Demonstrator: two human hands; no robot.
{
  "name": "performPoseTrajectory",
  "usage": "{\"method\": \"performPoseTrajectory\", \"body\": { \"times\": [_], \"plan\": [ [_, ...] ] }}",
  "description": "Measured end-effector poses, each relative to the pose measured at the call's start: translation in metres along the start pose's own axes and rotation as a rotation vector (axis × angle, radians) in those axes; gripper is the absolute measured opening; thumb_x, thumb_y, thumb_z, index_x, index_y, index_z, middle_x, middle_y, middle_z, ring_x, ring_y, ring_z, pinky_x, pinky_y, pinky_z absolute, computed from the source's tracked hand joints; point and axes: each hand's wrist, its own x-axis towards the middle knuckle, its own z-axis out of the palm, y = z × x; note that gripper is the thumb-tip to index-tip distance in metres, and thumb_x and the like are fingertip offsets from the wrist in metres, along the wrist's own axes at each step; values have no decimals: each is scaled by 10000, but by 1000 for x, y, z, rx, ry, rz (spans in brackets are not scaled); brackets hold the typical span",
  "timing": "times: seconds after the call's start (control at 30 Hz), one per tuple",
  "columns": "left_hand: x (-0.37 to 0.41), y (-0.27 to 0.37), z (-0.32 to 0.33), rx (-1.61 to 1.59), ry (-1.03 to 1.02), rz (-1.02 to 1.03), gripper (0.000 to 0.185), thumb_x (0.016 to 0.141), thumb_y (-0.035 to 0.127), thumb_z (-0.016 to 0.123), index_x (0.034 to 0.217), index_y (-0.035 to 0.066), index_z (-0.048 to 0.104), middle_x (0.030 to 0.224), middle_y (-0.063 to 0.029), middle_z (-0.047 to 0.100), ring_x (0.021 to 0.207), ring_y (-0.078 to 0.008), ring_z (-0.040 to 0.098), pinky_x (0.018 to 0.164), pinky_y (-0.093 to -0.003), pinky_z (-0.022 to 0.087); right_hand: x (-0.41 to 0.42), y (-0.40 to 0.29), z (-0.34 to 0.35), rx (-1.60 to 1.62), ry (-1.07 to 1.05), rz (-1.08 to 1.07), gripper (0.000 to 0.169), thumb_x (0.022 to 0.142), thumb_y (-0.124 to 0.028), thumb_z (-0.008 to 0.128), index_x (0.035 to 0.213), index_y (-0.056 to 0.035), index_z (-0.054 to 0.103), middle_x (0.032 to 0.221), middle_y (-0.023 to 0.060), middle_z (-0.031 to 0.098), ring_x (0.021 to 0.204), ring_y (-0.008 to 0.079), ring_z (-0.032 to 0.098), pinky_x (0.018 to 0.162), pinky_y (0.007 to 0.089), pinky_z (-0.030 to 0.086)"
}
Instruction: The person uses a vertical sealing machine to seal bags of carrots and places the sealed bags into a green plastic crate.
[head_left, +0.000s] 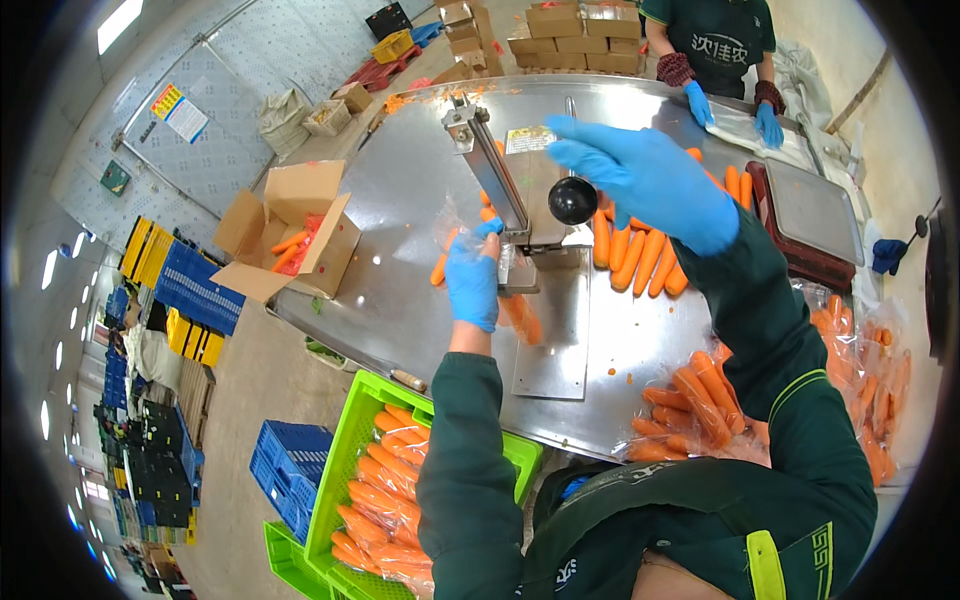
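My left hand (472, 285), in a blue glove with the thumb tip bare, grips the gathered top of a clear plastic bag at a bench-mounted hand-lever bag-closing machine (491, 169). Carrots in a clear bag (521, 321) show just below the machine's head; whether it is the same bag is partly hidden. My right hand (645, 176), also blue-gloved, is slightly blurred beside the lever's black ball knob (573, 200). Its fingers are extended and hold nothing; contact with the knob cannot be made out. Loose carrots (637, 259) lie right of the machine, partly under my right hand.
Bagged carrots (690, 405) rest at the steel table's (405, 315) near right. A green crate (352, 420) of bagged carrots stands near my left arm. An open carton (322, 247) sits at left, a scale (814, 210) at right. Across the table, a co-worker's gloved hands (697, 103) touch plastic bags.
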Motion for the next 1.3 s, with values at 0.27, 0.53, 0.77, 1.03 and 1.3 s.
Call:
{"method": "performPoseTrajectory", "body": {
  "times": [0.27,0.53,0.77,1.03,1.3],
  "plan": [
    [-49,-54,2,10,-210,29,605,794,191,699,1301,4,425,1190,-73,533,1087,-171,504,928,-298,412,-180,23,146,4,-577,-26,255,906,-328,477,949,-117,613,760,108,622,629,299,601,579,385,500],
    [-43,-94,33,-36,48,-140,259,805,162,677,988,4,585,911,-12,584,826,-124,540,745,-277,451,-68,14,68,513,167,-22,416,914,-348,529,1235,-84,515,866,170,614,764,273,616,699,335,486],
    [-141,-26,-29,112,-62,-327,145,807,100,665,891,20,578,825,0,570,782,-93,520,753,-255,440,-211,131,-41,-377,-341,228,829,685,-375,760,1355,-76,375,1098,180,582,933,309,587,792,373,488],
    [-251,79,-185,521,405,-27,293,822,-10,621,1109,33,584,1007,-8,585,920,-110,524,838,-247,421,-338,159,-123,-618,-620,1020,266,741,-300,643,750,-34,633,744,199,628,749,357,621,681,447,485],
    [-370,90,-267,1276,405,169,250,820,-30,579,1041,50,664,1052,-109,597,934,-210,577,776,-297,466,-187,71,-73,93,-491,937,170,736,-130,647,648,5,596,613,67,598,498,111,536,465,257,429]
  ]
}}
